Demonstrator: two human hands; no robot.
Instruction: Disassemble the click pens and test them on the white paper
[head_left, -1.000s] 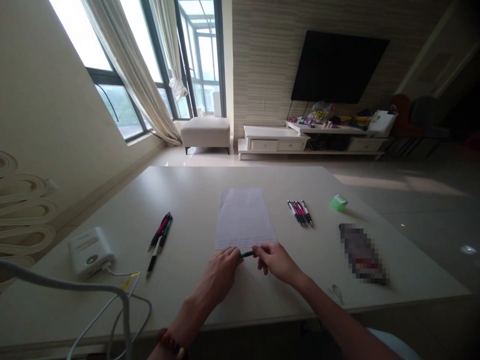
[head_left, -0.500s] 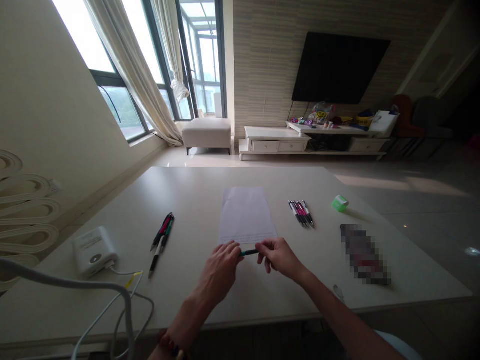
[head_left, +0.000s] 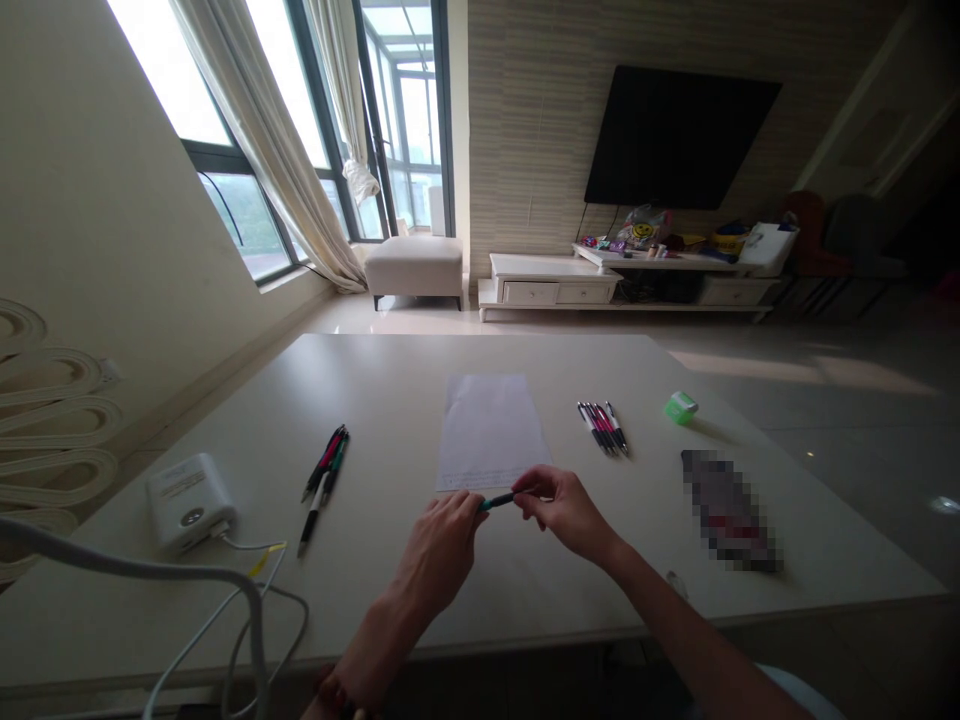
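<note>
A pen (head_left: 499, 500) with a teal barrel and dark grip lies sideways between my two hands, just above the table's near part. My left hand (head_left: 448, 540) is closed round its teal end, and the fingers hide that part of it. The fingertips of my right hand (head_left: 559, 508) pinch the dark end. Beyond the hands, a white sheet of paper (head_left: 491, 425) lies flat, with lines of writing along its near edge. To the left rests a small group of pens (head_left: 326, 475), and to the right a row of several pens (head_left: 602, 428) lies side by side.
A white power bank (head_left: 191, 500) with a cable (head_left: 259, 590) occupies the table's left side. At the right are a green-and-white container (head_left: 681, 406) and a pixelated dark object (head_left: 731, 512). The white table (head_left: 367, 380) has its near edge below my forearms.
My right hand has risen slightly, and the pen's dark end has tilted up a little with it. My left hand is almost where it was. The other things have not moved.
</note>
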